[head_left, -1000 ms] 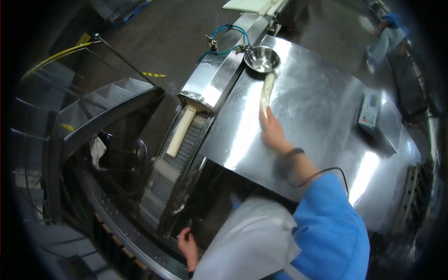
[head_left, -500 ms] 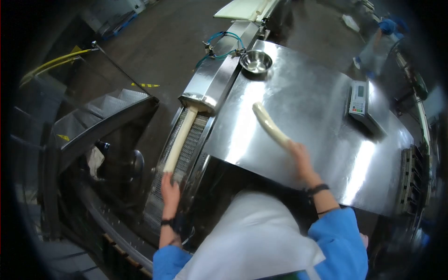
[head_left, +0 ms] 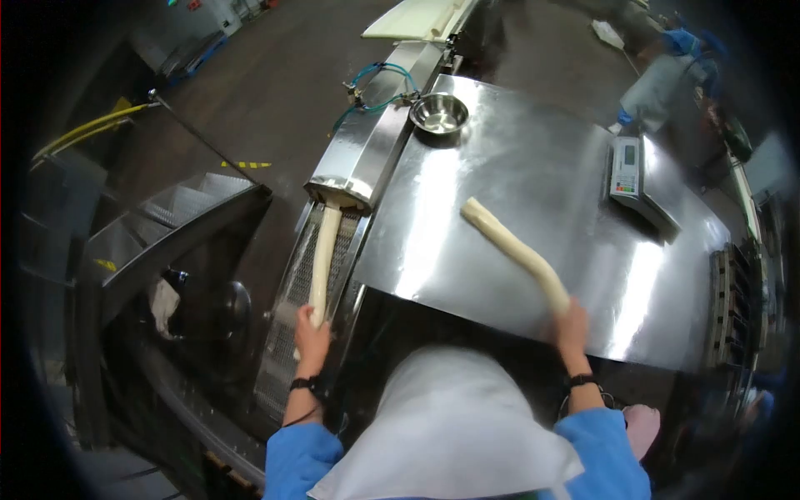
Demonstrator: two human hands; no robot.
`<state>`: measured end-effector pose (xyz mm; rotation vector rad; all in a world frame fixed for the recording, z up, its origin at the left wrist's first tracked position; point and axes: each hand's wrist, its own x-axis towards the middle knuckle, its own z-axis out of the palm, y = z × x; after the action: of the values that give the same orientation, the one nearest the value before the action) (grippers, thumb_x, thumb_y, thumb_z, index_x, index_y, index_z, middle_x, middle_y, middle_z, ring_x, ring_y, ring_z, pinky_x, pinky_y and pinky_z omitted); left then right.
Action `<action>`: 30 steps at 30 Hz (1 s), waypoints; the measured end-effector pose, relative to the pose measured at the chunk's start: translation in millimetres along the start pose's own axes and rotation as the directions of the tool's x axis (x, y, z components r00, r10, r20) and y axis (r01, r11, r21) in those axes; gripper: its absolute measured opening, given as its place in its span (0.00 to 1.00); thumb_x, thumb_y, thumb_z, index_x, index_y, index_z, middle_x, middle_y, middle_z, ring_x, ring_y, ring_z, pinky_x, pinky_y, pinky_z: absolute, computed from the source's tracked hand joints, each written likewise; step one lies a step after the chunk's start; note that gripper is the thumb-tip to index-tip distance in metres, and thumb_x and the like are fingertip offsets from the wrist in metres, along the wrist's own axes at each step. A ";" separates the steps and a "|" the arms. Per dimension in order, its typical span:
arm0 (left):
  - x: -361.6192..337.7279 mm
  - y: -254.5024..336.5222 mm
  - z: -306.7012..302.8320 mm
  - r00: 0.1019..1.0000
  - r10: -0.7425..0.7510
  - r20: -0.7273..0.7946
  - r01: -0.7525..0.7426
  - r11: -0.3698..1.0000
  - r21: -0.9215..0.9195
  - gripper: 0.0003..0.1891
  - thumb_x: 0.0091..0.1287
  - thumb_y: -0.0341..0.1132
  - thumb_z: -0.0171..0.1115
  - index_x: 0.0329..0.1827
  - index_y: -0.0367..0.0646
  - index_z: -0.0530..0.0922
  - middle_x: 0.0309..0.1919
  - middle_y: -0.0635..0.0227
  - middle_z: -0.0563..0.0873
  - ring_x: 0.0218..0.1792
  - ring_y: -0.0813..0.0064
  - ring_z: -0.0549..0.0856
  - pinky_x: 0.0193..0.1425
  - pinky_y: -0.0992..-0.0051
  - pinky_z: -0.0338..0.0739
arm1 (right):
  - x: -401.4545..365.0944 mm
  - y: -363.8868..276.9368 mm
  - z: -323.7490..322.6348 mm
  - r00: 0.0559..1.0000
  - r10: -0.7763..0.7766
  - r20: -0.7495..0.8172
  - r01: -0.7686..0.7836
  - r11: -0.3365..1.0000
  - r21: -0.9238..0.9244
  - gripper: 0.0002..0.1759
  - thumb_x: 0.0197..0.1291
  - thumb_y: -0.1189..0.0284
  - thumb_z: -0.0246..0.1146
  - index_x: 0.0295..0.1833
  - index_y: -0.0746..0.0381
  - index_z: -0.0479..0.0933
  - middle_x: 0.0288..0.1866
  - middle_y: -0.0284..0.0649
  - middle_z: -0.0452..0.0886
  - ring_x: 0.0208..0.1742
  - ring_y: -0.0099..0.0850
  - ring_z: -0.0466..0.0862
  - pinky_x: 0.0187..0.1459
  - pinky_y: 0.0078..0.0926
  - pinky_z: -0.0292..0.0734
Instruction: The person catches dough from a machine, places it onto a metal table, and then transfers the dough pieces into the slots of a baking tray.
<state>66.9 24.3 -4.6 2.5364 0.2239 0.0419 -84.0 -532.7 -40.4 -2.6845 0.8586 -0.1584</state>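
A pale dough rope [head_left: 326, 246] comes out of the metal housing and lies along the mesh belt. My left hand [head_left: 312, 340] is closed around its near part, and a small bit of dough shows below the fingers. On the steel table, a second, cut dough rope [head_left: 518, 250] lies at a slant, its far end toward the middle and its near end bent toward me. That near end is in my right hand [head_left: 572, 327], close to the table's front edge; the fingers are slightly blurred.
The steel table [head_left: 500, 167] bears a metal bowl [head_left: 439, 113] at its far left corner and a digital scale [head_left: 627, 167] at right. The metal housing [head_left: 354, 158] covers the mesh belt [head_left: 292, 321]. Another person [head_left: 662, 87] is at the far right.
My right hand has moved right and closer to me, and the cut dough rope has shifted with it. My left hand has closed around the belt's rope, which extends past the fingers.
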 end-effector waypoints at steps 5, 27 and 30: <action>-25.5 -52.9 -13.2 0.994 -0.106 -0.034 0.104 0.994 -0.036 0.29 0.56 0.32 0.67 0.60 0.35 0.69 0.48 0.50 0.80 0.51 0.55 0.80 0.57 0.62 0.72 | 41.5 -27.6 -9.4 0.999 -0.015 -0.041 0.017 0.999 0.040 0.31 0.55 0.71 0.65 0.65 0.63 0.66 0.52 0.51 0.74 0.55 0.49 0.74 0.56 0.44 0.70; 0.4 190.7 29.7 0.667 0.238 0.706 0.743 -0.139 -0.655 0.26 0.69 0.33 0.53 0.67 0.30 0.61 0.57 0.49 0.75 0.51 0.65 0.81 0.52 0.70 0.79 | 63.2 -108.5 -43.1 0.868 -0.384 0.316 0.204 0.854 0.479 0.27 0.43 0.66 0.71 0.52 0.63 0.75 0.50 0.49 0.77 0.54 0.46 0.76 0.55 0.39 0.71; 16.0 185.2 39.3 0.735 0.116 0.668 0.672 0.005 -0.741 0.27 0.70 0.31 0.54 0.71 0.35 0.59 0.64 0.53 0.71 0.59 0.64 0.76 0.61 0.67 0.74 | 52.8 -125.9 -66.7 0.809 -0.588 0.001 0.562 0.774 0.293 0.24 0.46 0.66 0.69 0.50 0.62 0.76 0.47 0.49 0.77 0.50 0.48 0.76 0.52 0.41 0.71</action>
<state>113.7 -145.6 66.4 0.8490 0.3417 -0.5793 14.4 -484.2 64.7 -2.5630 -0.0521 -0.2673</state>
